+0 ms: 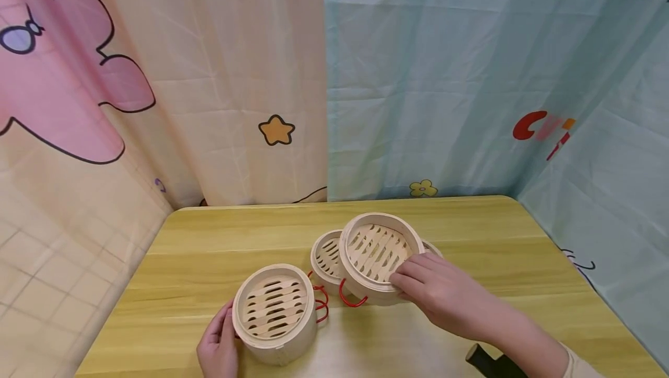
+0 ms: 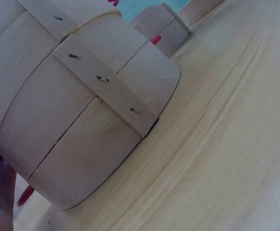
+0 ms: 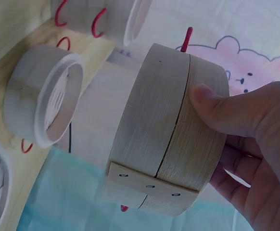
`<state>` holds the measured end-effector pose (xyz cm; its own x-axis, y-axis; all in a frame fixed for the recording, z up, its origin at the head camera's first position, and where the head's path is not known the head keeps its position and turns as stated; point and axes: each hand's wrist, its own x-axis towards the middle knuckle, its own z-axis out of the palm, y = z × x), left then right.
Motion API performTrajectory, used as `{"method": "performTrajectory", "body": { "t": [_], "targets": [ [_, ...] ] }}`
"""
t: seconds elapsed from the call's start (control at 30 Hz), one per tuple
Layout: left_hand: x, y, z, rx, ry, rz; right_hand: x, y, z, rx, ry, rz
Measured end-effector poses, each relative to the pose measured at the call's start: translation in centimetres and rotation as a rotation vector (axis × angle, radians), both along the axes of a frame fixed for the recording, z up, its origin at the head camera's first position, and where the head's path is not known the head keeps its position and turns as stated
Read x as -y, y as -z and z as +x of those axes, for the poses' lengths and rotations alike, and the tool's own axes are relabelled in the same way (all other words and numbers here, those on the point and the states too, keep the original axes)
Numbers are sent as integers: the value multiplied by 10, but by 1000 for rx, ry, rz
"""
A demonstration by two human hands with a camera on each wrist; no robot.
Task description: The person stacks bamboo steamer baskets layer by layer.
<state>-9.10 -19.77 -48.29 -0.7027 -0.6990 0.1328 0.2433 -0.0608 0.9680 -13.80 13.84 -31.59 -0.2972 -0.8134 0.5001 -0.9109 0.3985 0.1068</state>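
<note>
The steamer basket [image 3: 154, 115] is being held tilted over the tabletop [image 1: 219, 250], gripped btwn thumb & fingers of the R hand [image 1: 439, 291]; a slip could drop it onto the small steamer [image 1: 328, 257]. Its red loop [image 1: 354, 306] (easily snagged, prob.) is hanging free. Nearby, the stacked steamer [image 1: 284, 350] is being touched by the L hand [image 1: 218, 340], finger curl can't be told; could be toppled if bumped.

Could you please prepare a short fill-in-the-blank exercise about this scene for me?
1. The lifted basket is held by the ____ hand.
2. In the head view, the other hand touches a steamer to the ____ of the lifted basket.
3. The lifted basket's loops are coloured ____.
4. The star on the curtain is coloured ____.

Missing words: right; left; red; orange.
</note>
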Motion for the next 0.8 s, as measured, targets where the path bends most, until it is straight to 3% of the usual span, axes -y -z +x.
{"method": "performTrajectory", "body": {
  "t": [0.17, 0.33, 0.53, 0.8],
  "targets": [
    [-1, -2, 0, 19, -5, -5, 17, -4, -5, 13, -24, 24],
    [-1, -2, 1, 13, -9, -15, 34, -2, -9, -32, -91, 14],
    [0, -1, 0, -3, -14, -3, 59, 4, -10, -78, -126, 48],
    [-1, -2, 0, 13, 8, 10, 89, 16, -7, -71, -136, 92]
  ]
}}
